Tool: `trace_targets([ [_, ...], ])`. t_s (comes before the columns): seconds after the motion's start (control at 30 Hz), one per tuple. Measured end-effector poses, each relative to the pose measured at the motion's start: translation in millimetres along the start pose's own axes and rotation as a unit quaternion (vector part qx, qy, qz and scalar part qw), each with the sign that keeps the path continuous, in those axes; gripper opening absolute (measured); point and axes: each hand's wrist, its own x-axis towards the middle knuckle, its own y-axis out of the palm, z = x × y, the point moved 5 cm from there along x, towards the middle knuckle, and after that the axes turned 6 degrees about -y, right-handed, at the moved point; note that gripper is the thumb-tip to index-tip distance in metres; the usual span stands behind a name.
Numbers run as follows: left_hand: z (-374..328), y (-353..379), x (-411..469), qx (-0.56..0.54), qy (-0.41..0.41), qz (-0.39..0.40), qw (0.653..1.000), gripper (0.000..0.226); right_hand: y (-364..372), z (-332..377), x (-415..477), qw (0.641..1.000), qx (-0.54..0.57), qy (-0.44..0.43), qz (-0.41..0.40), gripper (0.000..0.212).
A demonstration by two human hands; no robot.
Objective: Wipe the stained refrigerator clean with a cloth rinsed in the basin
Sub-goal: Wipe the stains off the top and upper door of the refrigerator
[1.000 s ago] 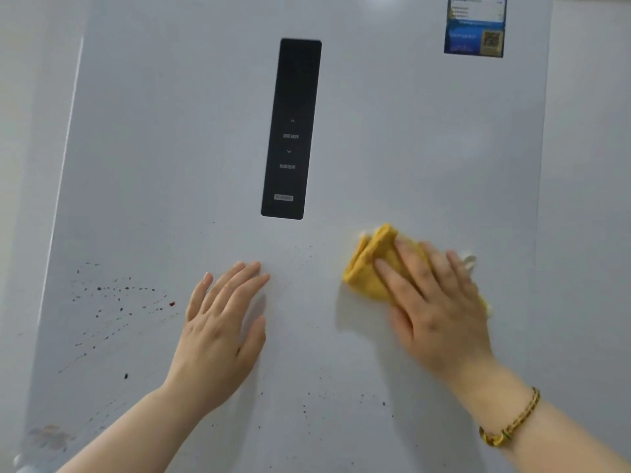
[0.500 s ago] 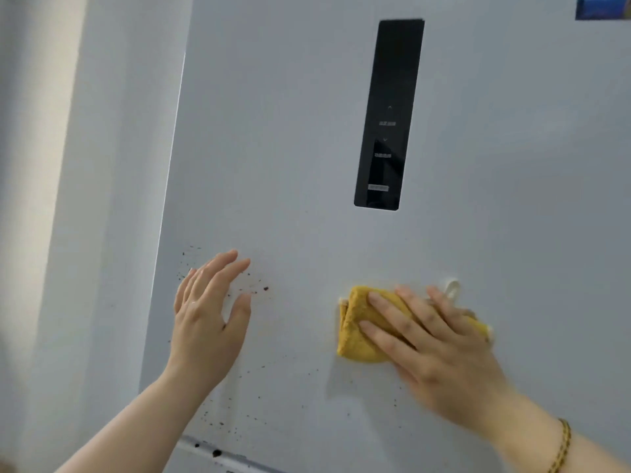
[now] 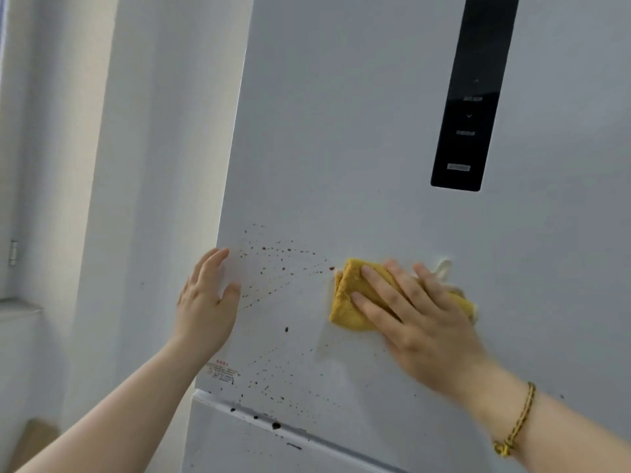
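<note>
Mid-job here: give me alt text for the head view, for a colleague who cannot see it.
The right hand presses a folded yellow cloth against the white refrigerator door, just right of a spray of brown specks. The left hand is spread open at the door's left edge, and a black control panel sits higher up.

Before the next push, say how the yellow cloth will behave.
The yellow cloth looks soft and floppy: it lies bunched in folds under the right hand. It likely slides easily on the smooth refrigerator door, and may unfold if pressure eases.
</note>
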Motion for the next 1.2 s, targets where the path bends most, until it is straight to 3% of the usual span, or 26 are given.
trace_targets([
  [0.1,1.9,-2.8,1.5,-0.029,-0.011,0.019,0.999,0.05,-2.9,-38.5,19.7,1.0,-0.01,0.012,-0.012,0.035],
  [0.2,3.4,-3.6,1.0,-0.047,-0.011,0.024,0.999,0.051,-5.8,-78.3,38.7,0.985,-0.014,0.167,-0.036,0.037],
  [0.27,6.4,-4.5,1.4,-0.043,-0.006,0.022,0.999,0.051,-6.1,-74.5,43.3,0.975,-0.012,0.218,-0.049,0.038],
  [0.33,11.7,-6.9,3.4,-0.051,-0.018,0.019,0.998,0.05,-1.5,-47.1,43.0,0.981,-0.007,0.189,-0.04,0.04],
  [0.5,25.1,-5.5,7.9,-0.107,-0.077,0.067,0.989,0.048,12.1,34.8,34.7,0.999,0.023,0.009,0.021,0.042],
  [0.6,26.9,-8.9,9.3,-0.142,-0.097,0.087,0.981,0.047,13.1,31.0,41.9,0.999,0.033,-0.031,0.016,0.04],
  [0.67,25.8,-11.1,11.4,-0.177,-0.112,0.092,0.974,0.047,11.9,2.3,59.0,1.0,0.025,0.006,-0.005,0.039],
  [0.77,24.7,-12.4,12.0,-0.217,-0.132,0.098,0.962,0.044,9.9,-52.1,84.3,0.985,-0.017,0.171,-0.028,0.041],
  [0.87,30.7,-12.9,13.5,-0.246,-0.147,0.109,0.952,0.042,12.7,-50.0,96.8,0.965,-0.019,0.258,-0.037,0.043],
  [1.07,33.9,-14.3,15.5,-0.278,-0.15,0.131,0.94,0.028,30.2,65.7,87.0,0.999,0.047,-0.011,0.022,0.044],
  [1.13,32.3,-15.4,15.8,-0.292,-0.146,0.139,0.935,0.032,29.6,62.5,90.1,0.997,0.059,-0.041,0.029,0.043],
  [1.2,32.5,-15.0,16.0,-0.285,-0.136,0.147,0.937,0.042,29.9,38.0,104.4,0.999,0.043,-0.008,0.017,0.043],
])
